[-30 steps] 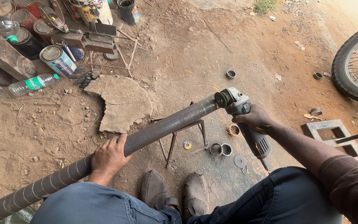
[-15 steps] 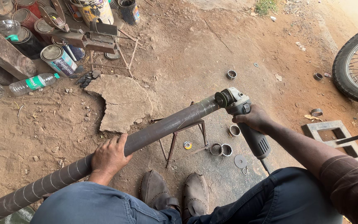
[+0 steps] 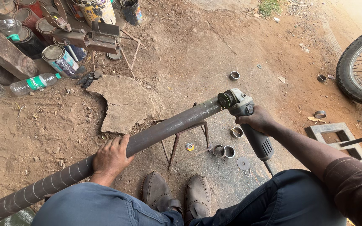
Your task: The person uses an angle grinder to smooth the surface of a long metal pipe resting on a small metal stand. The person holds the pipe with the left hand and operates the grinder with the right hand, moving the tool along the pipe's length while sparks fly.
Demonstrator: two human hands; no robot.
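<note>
Pipe, long, dark grey steel with pale spiral seam marks [image 3: 164, 129]: lies slanted across 1 small rusty steel trestle stand [image 3: 185, 136], which I take as landmark; near end runs down past my knee, far end juts just beyond the stand.

Left hand [image 3: 112, 157]: short of the stand, palm down on the pipe, fingers curled over its top, pressing it in place.

Right hand [image 3: 258, 121]: beyond the stand, wrapped closed around the neck of 1 grey angle grinder with dark disc [image 3: 241, 109]; disc meets the pipe's far end face.

Also logged: 1 flat broken stone slab [image 3: 122, 102] behind the stand; 2 short cut steel rings [image 3: 223, 151] on the ground just beside its feet; 1 clear plastic bottle with green label [image 3: 34, 83] well behind; 1 spoked rubber tyre [image 3: 359, 67] far to the right.

Handling note, my judgement: I would keep the left palm bearing down hard so the pipe cannot roll on the stand, hold the disc square to the end face, feed lightly, and keep both shoes [image 3: 179, 199] back from the sparks.
</note>
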